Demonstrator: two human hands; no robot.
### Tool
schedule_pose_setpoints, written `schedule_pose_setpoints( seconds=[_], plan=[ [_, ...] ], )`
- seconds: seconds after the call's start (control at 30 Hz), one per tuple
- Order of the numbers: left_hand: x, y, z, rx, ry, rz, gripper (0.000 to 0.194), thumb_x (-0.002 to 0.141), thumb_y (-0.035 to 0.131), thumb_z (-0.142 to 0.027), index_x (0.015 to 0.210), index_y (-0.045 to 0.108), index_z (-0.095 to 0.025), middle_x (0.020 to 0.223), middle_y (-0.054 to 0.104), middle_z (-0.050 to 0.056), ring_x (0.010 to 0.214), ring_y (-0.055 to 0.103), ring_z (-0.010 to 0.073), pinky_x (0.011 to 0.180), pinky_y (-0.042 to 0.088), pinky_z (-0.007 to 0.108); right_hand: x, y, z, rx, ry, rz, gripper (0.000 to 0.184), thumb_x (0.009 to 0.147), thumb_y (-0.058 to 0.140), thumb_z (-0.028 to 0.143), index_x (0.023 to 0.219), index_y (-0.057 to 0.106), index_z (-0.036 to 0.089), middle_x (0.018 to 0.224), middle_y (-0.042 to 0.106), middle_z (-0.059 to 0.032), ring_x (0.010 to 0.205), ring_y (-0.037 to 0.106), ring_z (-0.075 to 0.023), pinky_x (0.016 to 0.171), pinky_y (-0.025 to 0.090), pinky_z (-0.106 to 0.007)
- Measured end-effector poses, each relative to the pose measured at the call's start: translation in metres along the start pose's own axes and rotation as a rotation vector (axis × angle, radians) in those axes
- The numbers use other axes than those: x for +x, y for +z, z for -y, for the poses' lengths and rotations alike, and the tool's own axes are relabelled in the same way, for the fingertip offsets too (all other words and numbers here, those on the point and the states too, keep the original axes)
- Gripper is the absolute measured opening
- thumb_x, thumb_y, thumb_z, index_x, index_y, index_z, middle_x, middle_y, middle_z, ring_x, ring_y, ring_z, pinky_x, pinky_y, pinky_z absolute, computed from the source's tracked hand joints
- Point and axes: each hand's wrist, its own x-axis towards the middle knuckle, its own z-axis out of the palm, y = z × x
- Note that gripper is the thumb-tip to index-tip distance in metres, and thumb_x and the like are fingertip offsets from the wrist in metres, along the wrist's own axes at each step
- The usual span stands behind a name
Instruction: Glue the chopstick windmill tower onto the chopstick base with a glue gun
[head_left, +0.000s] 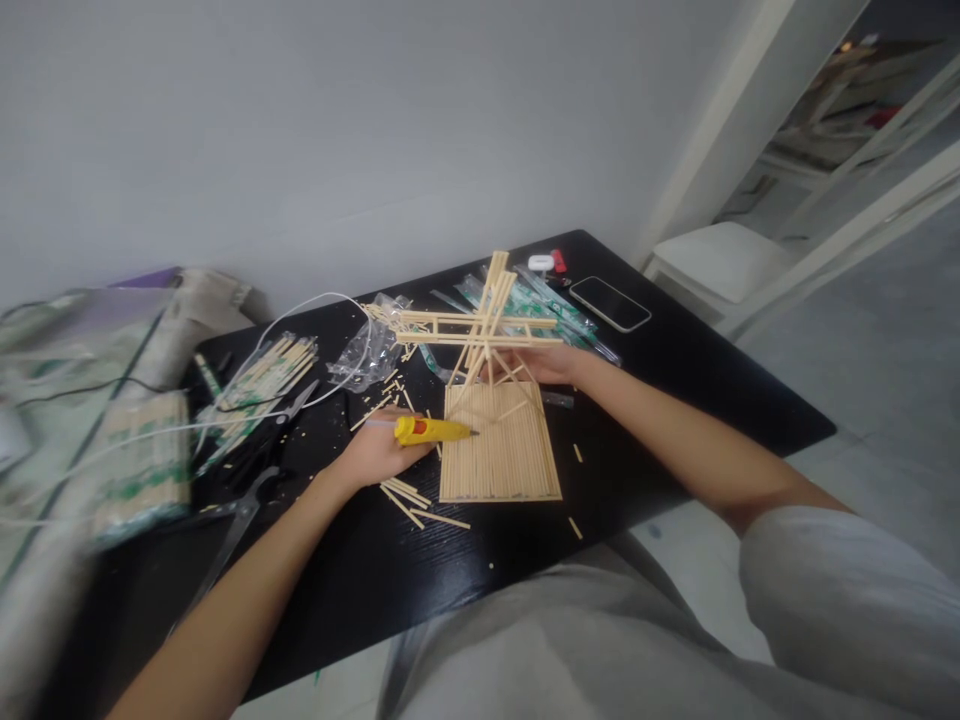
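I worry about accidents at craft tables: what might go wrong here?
The glue gun in the left hand has its tip over the stick base; if hot, it could drip or scorch there. The right hand is close behind the tall stick frame, so a bump might shift it. The white cord loops across a packet of sticks and might snag.

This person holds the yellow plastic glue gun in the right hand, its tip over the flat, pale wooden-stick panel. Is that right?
Not quite: the head view shows the yellow glue gun in the left hand, not the right hand. Its tip is over the flat panel.
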Motion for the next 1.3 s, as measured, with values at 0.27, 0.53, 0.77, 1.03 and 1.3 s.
schedule_pose_setpoints(
  seconds=[0.27,0.53,0.77,1.03,1.3],
  plan=[
    [0.0007,0.0001,-0.0017,-0.016,-0.008,0.005,0.017,0.093,0.073,-0.032,0.078,0.069,-0.024,0.075,0.073,-0.001,0.068,0.070,0.0173,0.075,0.061,0.032,-0.0011,-0.0006,0.0007,-0.009,0.001,-0.004,0.058,0.102,0.078,0.059,0.136,0.071,0.013,0.126,0.079,-0.0164,0.117,0.076,-0.0255,0.103,0.060,-0.039],
    [0.0008,0.0005,-0.0014,-0.014,-0.016,0.017,0.020,0.095,0.072,-0.034,0.078,0.068,-0.023,0.075,0.073,0.000,0.069,0.070,0.0179,0.077,0.062,0.033,-0.0016,0.0011,0.0020,0.009,0.020,-0.026,0.053,0.101,0.081,0.057,0.131,0.074,0.014,0.125,0.080,-0.0160,0.115,0.077,-0.0259,0.101,0.060,-0.038],
    [-0.0016,0.0019,0.0049,0.005,-0.008,0.016,0.015,0.092,0.075,-0.033,0.080,0.073,-0.024,0.081,0.078,0.001,0.075,0.074,0.0200,0.083,0.064,0.036,-0.0019,0.0006,0.0012,0.001,0.020,-0.037,0.054,0.101,0.080,0.058,0.131,0.073,0.013,0.125,0.079,-0.0165,0.115,0.076,-0.0251,0.102,0.060,-0.038],
    [0.0004,0.0002,0.0024,0.035,0.018,0.029,0.015,0.094,0.073,-0.034,0.083,0.075,-0.023,0.083,0.079,0.002,0.079,0.075,0.0214,0.085,0.063,0.036,-0.0019,0.0004,0.0014,-0.001,0.014,-0.017,0.051,0.105,0.076,0.057,0.131,0.072,0.014,0.125,0.079,-0.0160,0.114,0.076,-0.0247,0.103,0.058,-0.039],
    [0.0002,0.0003,0.0014,0.032,0.010,0.028,0.022,0.097,0.071,-0.035,0.080,0.073,-0.021,0.080,0.076,0.003,0.072,0.073,0.0195,0.076,0.061,0.033,-0.0035,0.0066,0.0070,-0.026,-0.005,-0.006,0.042,0.110,0.071,0.053,0.126,0.073,0.014,0.118,0.080,-0.0140,0.109,0.076,-0.0233,0.106,0.057,-0.041]
  ],
)
